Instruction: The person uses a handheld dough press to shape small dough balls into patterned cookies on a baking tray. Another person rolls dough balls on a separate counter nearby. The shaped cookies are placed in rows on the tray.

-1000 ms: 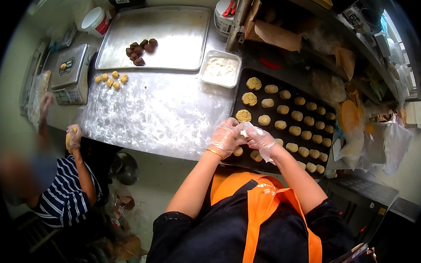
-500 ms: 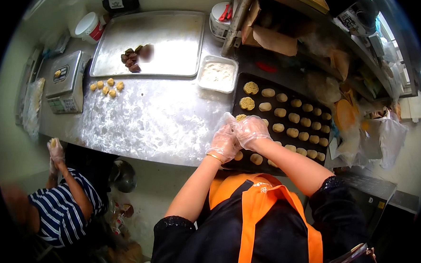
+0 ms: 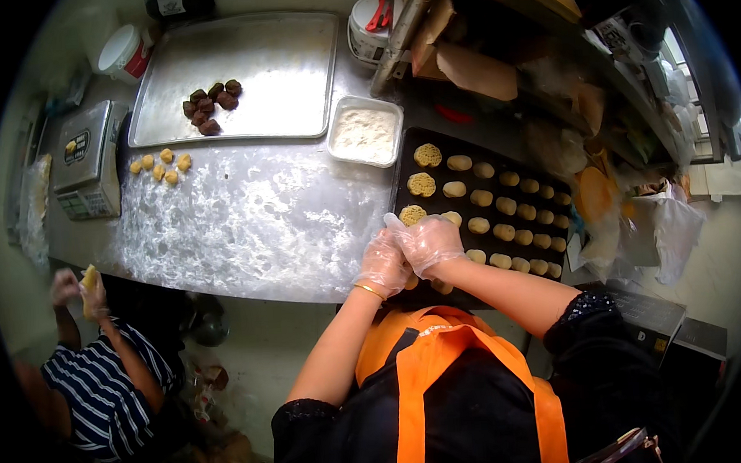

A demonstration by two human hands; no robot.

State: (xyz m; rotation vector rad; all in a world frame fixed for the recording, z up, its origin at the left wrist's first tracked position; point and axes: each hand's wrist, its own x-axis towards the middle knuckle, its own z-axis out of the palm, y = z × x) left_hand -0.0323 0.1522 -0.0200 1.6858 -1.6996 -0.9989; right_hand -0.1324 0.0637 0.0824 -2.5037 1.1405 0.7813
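Note:
My hands, both in clear plastic gloves, meet over the near left part of a dark baking tray. My left hand and my right hand are closed against each other with fingers bent. Anything between them is hidden. Just beyond my fingers lies a flattened, pattern-topped dough piece, with two similar ones in line behind it. Rows of smooth pale dough balls fill the tray to the right, and a few near my wrists are partly covered.
A square tub of flour stands beside the tray. Farther left are a metal sheet pan with dark brown lumps, yellow dough pieces and a scale. Another person in stripes handles yellow dough at the left.
The view has shifted slightly, so the worktop appears farther left. My hands stay together, and the third patterned piece shows more fully. The other person's hands have moved apart, one holding dough.

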